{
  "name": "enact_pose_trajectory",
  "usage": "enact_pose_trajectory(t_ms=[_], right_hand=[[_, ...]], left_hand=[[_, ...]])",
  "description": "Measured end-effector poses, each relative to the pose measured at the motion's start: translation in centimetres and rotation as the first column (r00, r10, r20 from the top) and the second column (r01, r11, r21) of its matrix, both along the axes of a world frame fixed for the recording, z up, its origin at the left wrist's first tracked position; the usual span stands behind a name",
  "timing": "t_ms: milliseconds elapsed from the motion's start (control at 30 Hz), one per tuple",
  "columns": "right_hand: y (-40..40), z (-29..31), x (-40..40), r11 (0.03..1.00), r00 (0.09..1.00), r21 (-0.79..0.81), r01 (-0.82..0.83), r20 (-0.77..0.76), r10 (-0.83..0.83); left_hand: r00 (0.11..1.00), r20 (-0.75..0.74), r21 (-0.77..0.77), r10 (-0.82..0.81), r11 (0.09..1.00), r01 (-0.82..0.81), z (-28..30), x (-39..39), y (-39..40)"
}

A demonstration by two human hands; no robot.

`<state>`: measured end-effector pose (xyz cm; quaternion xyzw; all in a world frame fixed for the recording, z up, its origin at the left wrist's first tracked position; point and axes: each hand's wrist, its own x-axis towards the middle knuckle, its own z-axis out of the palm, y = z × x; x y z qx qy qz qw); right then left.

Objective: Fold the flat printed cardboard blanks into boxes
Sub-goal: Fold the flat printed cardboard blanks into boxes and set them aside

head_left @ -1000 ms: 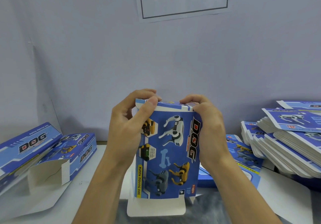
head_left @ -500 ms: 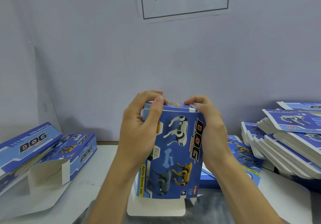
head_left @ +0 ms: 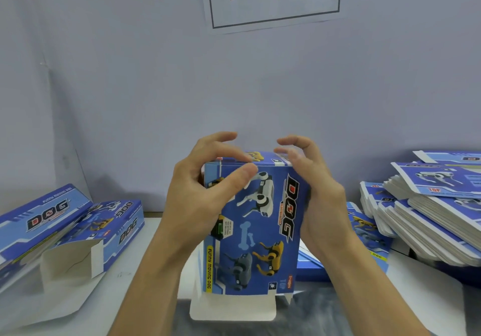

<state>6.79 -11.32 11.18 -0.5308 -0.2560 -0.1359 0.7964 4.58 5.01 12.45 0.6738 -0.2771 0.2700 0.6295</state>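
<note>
A blue printed box [head_left: 256,229] is held upright above the near middle of the worktop [head_left: 145,247], its long axis standing vertical and its printed front turned to the camera. The top end appears closed, while at the bottom a white flap [head_left: 233,307] hangs open toward the near edge.

The left hand [head_left: 200,197] lies against the box's left side, with the thumb laid across the upper front and the fingers curled above the top edge; whether those fingertips touch the top panel cannot be told. The right hand [head_left: 312,192] is set against the right side with the palm, and its fingers arch over the top corner, apparently lifted just clear of it. Neither hand is clenched; the box seems to be steadied between the two palms rather than gripped tightly.

The open bottom flap lies below both hands, roughly midway between them, so the box would probably have to be turned end for end, or one hand slid down its length, before that end could be closed.

A finished box [head_left: 36,221] and a half-folded box [head_left: 104,236] lie at the left edge, and a stack of flat blanks [head_left: 437,221] sits at the right edge. Open room is left only in the middle strip.
</note>
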Motion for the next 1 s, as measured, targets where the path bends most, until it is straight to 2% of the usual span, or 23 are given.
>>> enact_pose_trajectory(t_ms=[67, 167, 233, 333, 400, 467, 533, 600, 633, 700, 767, 800, 833, 900, 933, 967, 1000], right_hand=[[0.1, -0.2, -0.3, 0.999, 1.0, -0.039, -0.004, 0.019, 0.005], [0.3, -0.5, -0.4, 0.991, 0.994, -0.081, 0.108, -0.01, -0.11], [0.5, -0.3, -0.3, 0.989, 0.991, -0.084, 0.118, -0.045, -0.122], [0.5, -0.3, -0.4, 0.988, 0.992, -0.093, 0.126, -0.009, -0.127], [0.7, -0.1, -0.5, 0.991, 0.994, -0.078, 0.107, 0.015, -0.106], [0.9, 0.1, -0.5, 0.987, 0.989, -0.055, 0.15, 0.007, -0.15], [0.9, 0.5, -0.4, 0.945, 0.947, -0.066, 0.32, 0.037, -0.318], [0.7, 0.9, -0.6, 0.888, 0.888, -0.051, 0.457, 0.088, -0.452], [0.5, 1.2, -0.8, 0.88, 0.879, -0.05, 0.472, 0.105, -0.466], [0.3, 1.9, -1.3, 0.916, 0.924, -0.129, 0.38, 0.09, -0.371], [0.3, 2.6, -2.0, 0.916, 0.98, -0.355, 0.188, 0.002, -0.201], [0.4, 2.7, -2.3, 0.857, 0.988, -0.507, 0.093, -0.062, -0.144], [0.6, 2.7, -2.5, 0.758, 0.985, -0.653, 0.001, -0.13, -0.113], [1.2, 2.3, -2.6, 0.56, 0.963, -0.816, -0.141, -0.245, -0.115], [1.5, 1.9, -2.4, 0.516, 0.951, -0.841, -0.162, -0.273, -0.146], [1.7, 1.4, -2.0, 0.515, 0.94, -0.844, -0.152, -0.285, -0.188], [1.8, 1.1, -1.7, 0.552, 0.924, -0.824, -0.126, -0.299, -0.237]], left_hand=[[1.0, 0.019, -0.026, -0.006, 1.0, 0.007, 0.0, 0.0, 0.4], [1.0, 0.002, -0.04, -0.024, 0.999, 0.024, 0.0, 0.0, 0.9], [1.0, -0.017, -0.031, -0.021, 0.999, 0.021, 0.0, 0.0, 1.3], [0.996, -0.003, 0.088, 0.091, 0.992, -0.09, 0.3, 0.1, 1.4], [0.99, -0.01, 0.103, 0.141, 0.985, -0.139, 0.4, 0.2, 1.3], [0.983, -0.01, 0.043, 0.181, 0.983, -0.181, 0.5, 0.3, 1.5], [0.97, -0.016, -0.074, 0.244, 0.967, -0.245, 0.6, 0.3, 1.9], [0.94, -0.02, -0.198, 0.34, 0.92, -0.337, 0.9, 0.4, 2.6], [0.922, -0.017, -0.26, 0.387, 0.888, -0.378, 1.2, 0.4, 3.0], [0.885, -0.025, -0.378, 0.465, 0.815, -0.439, 1.5, 0.7, 3.9], [0.853, -0.068, -0.477, 0.517, 0.734, -0.483, 1.4, 1.0, 4.4], [0.838, -0.099, -0.521, 0.536, 0.69, -0.503, 1.2, 1.1, 4.5], [0.827, -0.134, -0.559, 0.546, 0.647, -0.518, 1.0, 1.2, 4.6], [0.823, -0.221, -0.622, 0.524, 0.575, -0.532, 0.4, 1.7, 4.5], [0.829, -0.27, -0.642, 0.489, 0.55, -0.534, 0.1, 2.0, 4.4], [0.83, -0.323, -0.638, 0.454, 0.544, -0.545, -0.1, 2.3, 4.1], [0.817, -0.382, -0.602, 0.432, 0.554, -0.575, -0.2, 2.7, 3.9]])
